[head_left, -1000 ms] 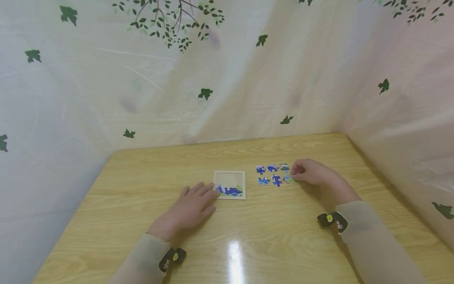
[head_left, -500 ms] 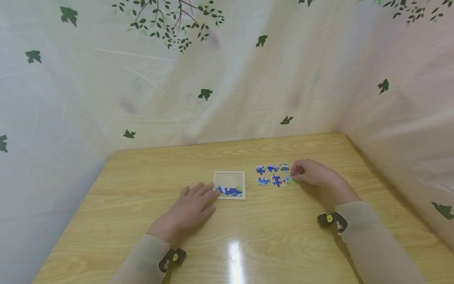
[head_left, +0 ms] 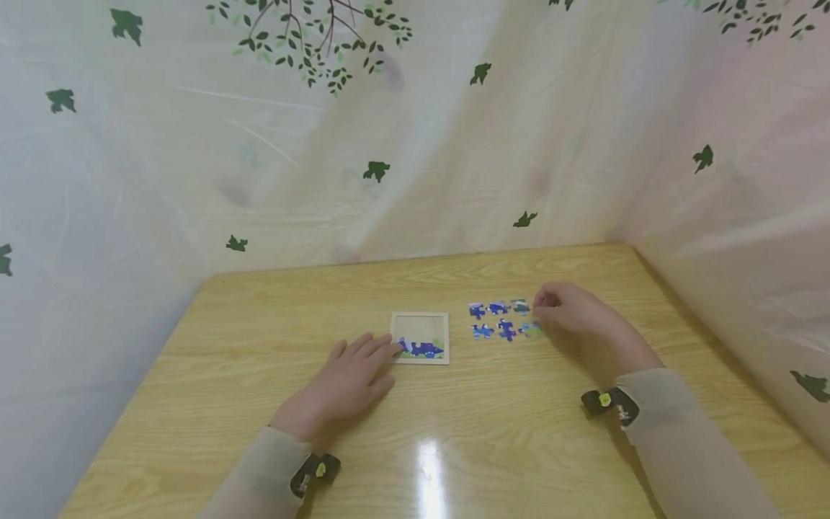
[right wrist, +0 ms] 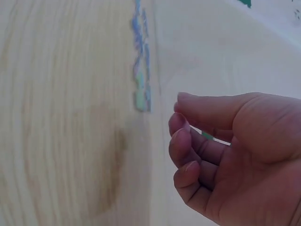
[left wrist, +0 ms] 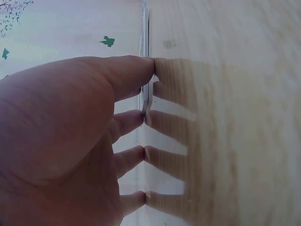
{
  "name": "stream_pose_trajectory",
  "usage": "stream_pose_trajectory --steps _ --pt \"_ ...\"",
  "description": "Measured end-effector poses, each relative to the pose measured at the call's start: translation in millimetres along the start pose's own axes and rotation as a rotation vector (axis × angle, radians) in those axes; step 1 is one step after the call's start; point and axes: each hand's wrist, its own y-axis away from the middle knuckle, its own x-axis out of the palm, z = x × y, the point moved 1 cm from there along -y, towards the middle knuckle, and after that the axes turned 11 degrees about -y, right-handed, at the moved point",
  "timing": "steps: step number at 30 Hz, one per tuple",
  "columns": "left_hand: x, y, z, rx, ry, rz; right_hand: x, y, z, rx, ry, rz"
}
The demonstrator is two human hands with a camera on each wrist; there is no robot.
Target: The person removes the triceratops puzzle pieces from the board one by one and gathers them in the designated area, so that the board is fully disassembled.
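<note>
My left hand rests flat, its fingertips over the left edge of a pale square puzzle tray. Joined blue and green puzzle pieces fill the tray's near part; its far part shows bare bottom. In the left wrist view, the thumb lies at the tray's edge and the other fingertips touch the table. My right hand hovers just right of the loose jigsaw pieces, nearest the blue-green piece. In the right wrist view, its fingers are loosely curled, with nothing seen between them and the thumb.
The loose pieces lie in two rows on the wooden table, right of the tray. A pale curtain printed with leaves hangs along the table's back edge and down the right side. A light reflection streaks the near tabletop.
My right hand has risen a little and drawn away from the blue-green piece, which now shows more fully. The left hand and the tray stay in place.
</note>
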Motion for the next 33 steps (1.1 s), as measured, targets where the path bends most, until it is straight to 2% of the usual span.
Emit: stream_pose_trajectory --steps 5,8,26,33 --pt "1.9 -0.8 1.6 -0.002 -0.010 -0.005 4 0.6 20 -0.052 -0.023 -0.056" --pt "3.1 -0.9 2.2 -0.002 -0.009 -0.004 10 0.6 34 -0.093 -0.033 -0.059" --pt "4.9 -1.0 4.1 -0.045 -0.007 0.017 82 -24.9 113 -0.221 -0.098 0.059" --pt "6.3 -3.2 4.4 -0.041 -0.038 0.015 108 -35.1 128 -0.243 -0.127 0.143"
